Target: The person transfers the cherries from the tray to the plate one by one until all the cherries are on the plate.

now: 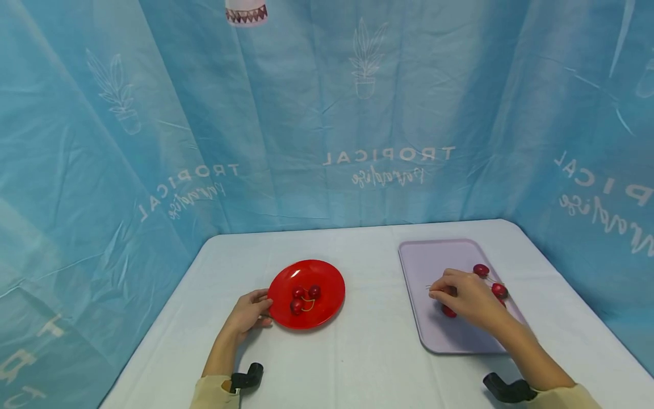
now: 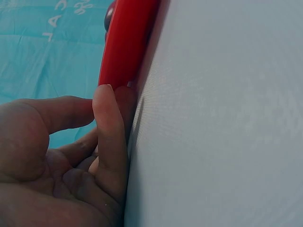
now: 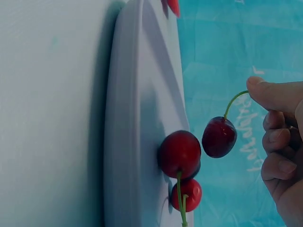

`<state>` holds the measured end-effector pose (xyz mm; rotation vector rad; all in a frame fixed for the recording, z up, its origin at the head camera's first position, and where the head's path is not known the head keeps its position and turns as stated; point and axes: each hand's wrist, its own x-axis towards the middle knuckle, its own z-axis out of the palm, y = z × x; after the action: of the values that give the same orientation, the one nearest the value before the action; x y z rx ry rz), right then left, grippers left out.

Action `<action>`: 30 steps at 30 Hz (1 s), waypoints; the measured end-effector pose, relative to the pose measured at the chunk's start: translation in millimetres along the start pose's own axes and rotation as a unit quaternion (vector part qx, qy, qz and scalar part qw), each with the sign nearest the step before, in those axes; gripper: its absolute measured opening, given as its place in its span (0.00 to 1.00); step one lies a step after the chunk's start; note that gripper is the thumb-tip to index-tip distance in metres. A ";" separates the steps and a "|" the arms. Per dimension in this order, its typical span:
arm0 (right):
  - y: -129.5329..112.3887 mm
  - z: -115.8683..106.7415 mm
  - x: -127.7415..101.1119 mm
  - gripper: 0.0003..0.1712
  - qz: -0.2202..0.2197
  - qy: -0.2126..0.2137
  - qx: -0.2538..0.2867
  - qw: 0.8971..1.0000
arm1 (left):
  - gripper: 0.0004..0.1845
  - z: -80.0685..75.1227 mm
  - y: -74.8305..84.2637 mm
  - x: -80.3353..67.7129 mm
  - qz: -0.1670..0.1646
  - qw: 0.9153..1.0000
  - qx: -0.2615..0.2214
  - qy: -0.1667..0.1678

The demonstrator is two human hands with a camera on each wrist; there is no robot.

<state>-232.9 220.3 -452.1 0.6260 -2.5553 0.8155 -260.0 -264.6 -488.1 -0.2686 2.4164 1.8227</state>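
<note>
My left hand (image 1: 250,312) is at the left rim of a shiny red plate (image 1: 329,287), thumb and fingertips pinching its edge in the left wrist view. Three dark red cherries (image 1: 297,306) with green stems lie on this plate. Over a pale purple tray (image 1: 426,329) on the right, my right hand (image 1: 467,298) pinches a green stem between thumb and forefinger. From that stem a dark cherry (image 3: 219,137) hangs, apart from the tray in the right wrist view. Other cherries (image 1: 499,291) lie on the tray, partly hidden behind the hand.
A white cloth (image 1: 373,318) covers the table, with a stretch of it between plate and tray. Blue printed curtains (image 1: 306,113) hang behind and at both sides. Black curved pieces (image 1: 508,389) are strapped at both wrists.
</note>
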 end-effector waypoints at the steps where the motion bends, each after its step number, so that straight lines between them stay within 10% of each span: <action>1: -0.4 0.8 0.6 0.09 -0.004 0.005 0.000 1.000 | 0.22 0.2 0.0 0.2 -0.001 1.000 0.000 0.001; 30: -27.3 27.1 11.8 0.08 -0.003 -0.049 -0.026 0.998 | 0.22 -1.2 -1.2 -0.3 0.002 1.000 -0.004 0.002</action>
<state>-234.6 180.1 -454.8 0.6739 -2.6521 0.7308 -259.4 -266.1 -488.9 -0.2678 2.4151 1.8359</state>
